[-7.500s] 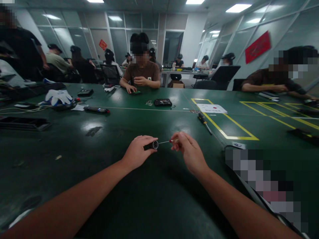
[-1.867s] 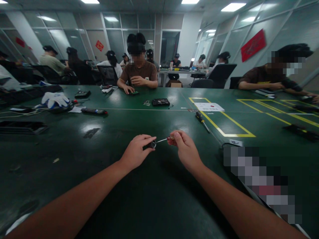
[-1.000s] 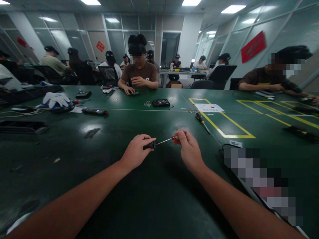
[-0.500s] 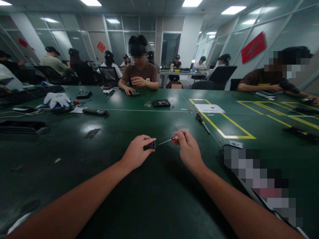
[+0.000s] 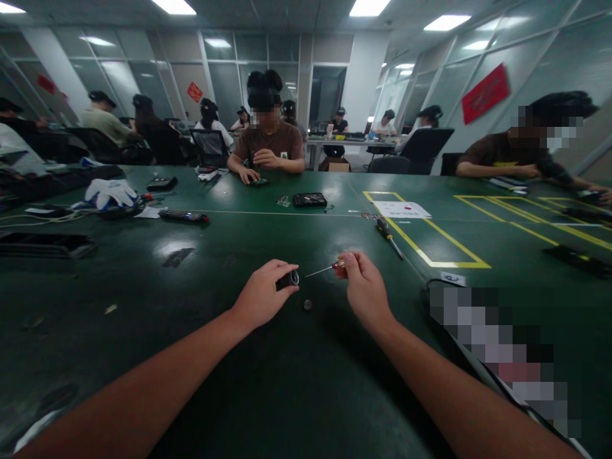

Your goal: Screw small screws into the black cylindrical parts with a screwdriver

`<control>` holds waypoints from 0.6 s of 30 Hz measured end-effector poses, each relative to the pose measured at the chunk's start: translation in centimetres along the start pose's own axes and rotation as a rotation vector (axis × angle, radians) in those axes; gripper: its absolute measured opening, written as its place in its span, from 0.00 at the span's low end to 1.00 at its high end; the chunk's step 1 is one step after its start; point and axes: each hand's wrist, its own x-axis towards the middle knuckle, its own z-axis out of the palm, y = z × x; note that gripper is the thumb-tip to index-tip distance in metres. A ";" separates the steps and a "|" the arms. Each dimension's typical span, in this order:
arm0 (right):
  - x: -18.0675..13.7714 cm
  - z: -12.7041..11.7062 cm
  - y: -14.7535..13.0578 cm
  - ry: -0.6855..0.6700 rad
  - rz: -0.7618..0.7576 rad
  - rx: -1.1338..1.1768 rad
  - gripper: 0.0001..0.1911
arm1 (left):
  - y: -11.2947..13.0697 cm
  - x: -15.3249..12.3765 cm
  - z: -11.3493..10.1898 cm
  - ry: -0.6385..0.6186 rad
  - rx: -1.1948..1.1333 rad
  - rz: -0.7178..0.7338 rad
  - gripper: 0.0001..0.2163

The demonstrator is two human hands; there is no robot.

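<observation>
My left hand is closed around a short black cylinder, its open, silvery-rimmed end facing right. Between thumb and fingers, my right hand grips a small screwdriver with a reddish handle. The blade points left, and its tip stands a little apart from the cylinder's rim. A small dark round piece lies on the green tabletop, just below the gap between my hands. The cylinder's far end is hidden in my left palm.
A yellow-and-black screwdriver lies beyond my right hand, near yellow tape outlines. Further off are a black casing, a dark pen-like tool and white gloves. A person works across the table.
The small dark round piece now lies on the table below the cylinder, whose end shows open. The screwdriver tip has drawn back slightly to the right from the cylinder.
</observation>
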 end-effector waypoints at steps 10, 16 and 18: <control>0.2 -0.1 0.4 0.022 0.005 0.004 0.18 | 1.7 -0.3 -0.5 -0.202 0.080 0.120 0.18; 0.2 -0.1 0.5 0.020 0.007 0.023 0.18 | 2.8 -1.0 -0.7 -0.288 0.128 0.013 0.19; 0.3 0.0 0.5 0.023 0.005 0.030 0.18 | 2.9 -1.1 -0.5 -0.315 0.187 0.008 0.19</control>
